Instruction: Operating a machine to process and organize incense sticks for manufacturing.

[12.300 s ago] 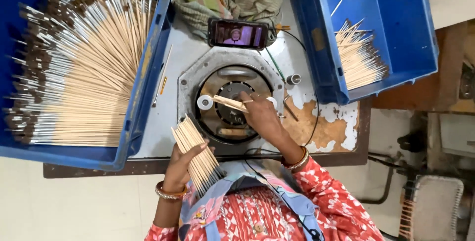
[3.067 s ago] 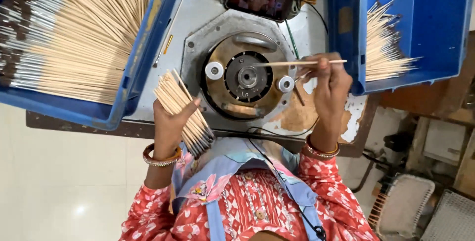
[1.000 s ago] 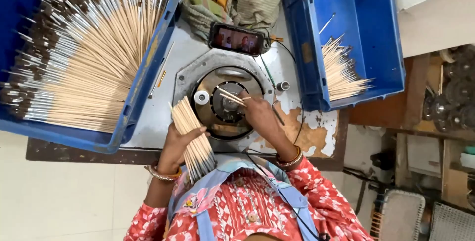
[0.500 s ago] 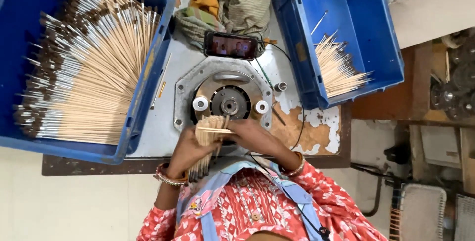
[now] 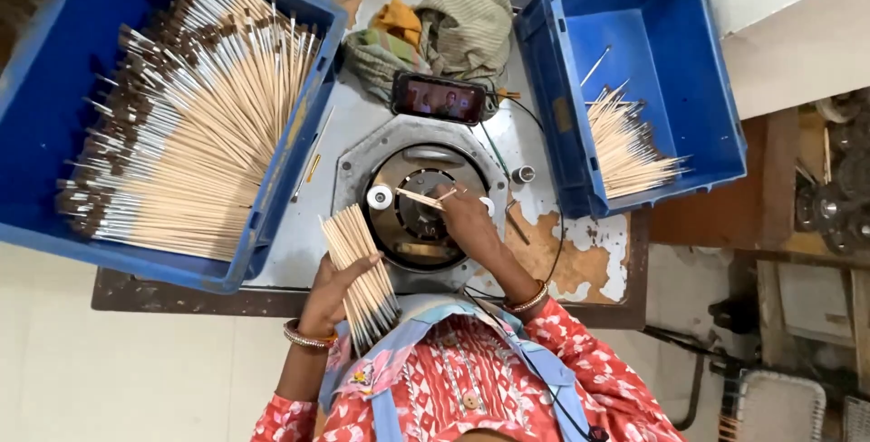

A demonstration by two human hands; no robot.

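1. Bins first: left bin (image 5: pixel 54 125) is heaped with coated sticks; right bin (image 5: pixel 689 61) holds a few bare ones.
2. Left hand (image 5: pixel 331 292) is closed around a thick bundle (image 5: pixel 362 274), so plenty left.
3. Right hand (image 5: pixel 462 215) pinches one stick (image 5: pixel 419 198) over the machine (image 5: pixel 417 206) on the desk (image 5: pixel 562 252).

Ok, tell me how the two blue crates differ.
The left crate is packed with a broad fan of sticks, many with dark or white ends; the right crate holds only a small pile of plain sticks, most of its floor bare. The left crate runs past the picture's left edge; the right crate shows whole. Both are blue plastic and flank the round machine.
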